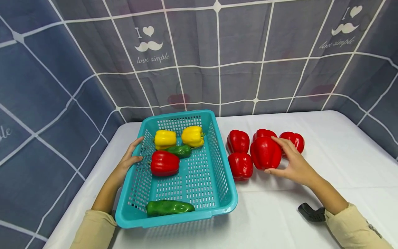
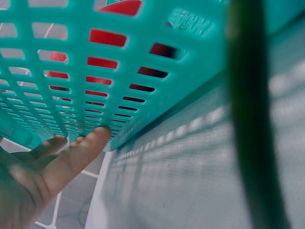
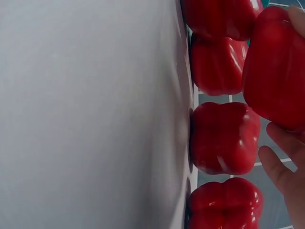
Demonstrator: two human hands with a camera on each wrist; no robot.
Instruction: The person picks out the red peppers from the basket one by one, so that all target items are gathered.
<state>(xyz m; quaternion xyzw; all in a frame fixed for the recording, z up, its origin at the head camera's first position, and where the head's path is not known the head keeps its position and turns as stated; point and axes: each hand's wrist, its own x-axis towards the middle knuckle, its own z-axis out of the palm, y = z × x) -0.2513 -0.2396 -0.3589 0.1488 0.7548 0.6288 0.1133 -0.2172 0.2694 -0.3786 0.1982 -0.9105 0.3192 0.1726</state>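
Observation:
My left hand [image 1: 125,162] touches the left side of a turquoise plastic basket [image 1: 230,193]; in the left wrist view its extended fingers [image 2: 78,155] lie against the perforated outer wall. Inside the basket are a red bell pepper [image 1: 164,163], two yellow bell peppers [image 1: 165,139] [image 1: 192,136] and two green peppers [image 1: 180,151] [image 1: 169,208]. With thumb and fingers, my right hand [image 1: 292,160] grips another red bell pepper [image 1: 265,153], held above the table in the right wrist view. Several more red bell peppers [image 1: 238,141] [image 1: 240,166] [image 3: 225,138] stand around it, right of the basket.
A white cloth [image 1: 280,214] covers the table. Grey checked curtains [image 1: 199,83] rise along its back and sides. A black curved object [image 1: 311,212] shows beside the right sleeve, and a blurred dark strip [image 2: 255,114] crosses the left wrist view.

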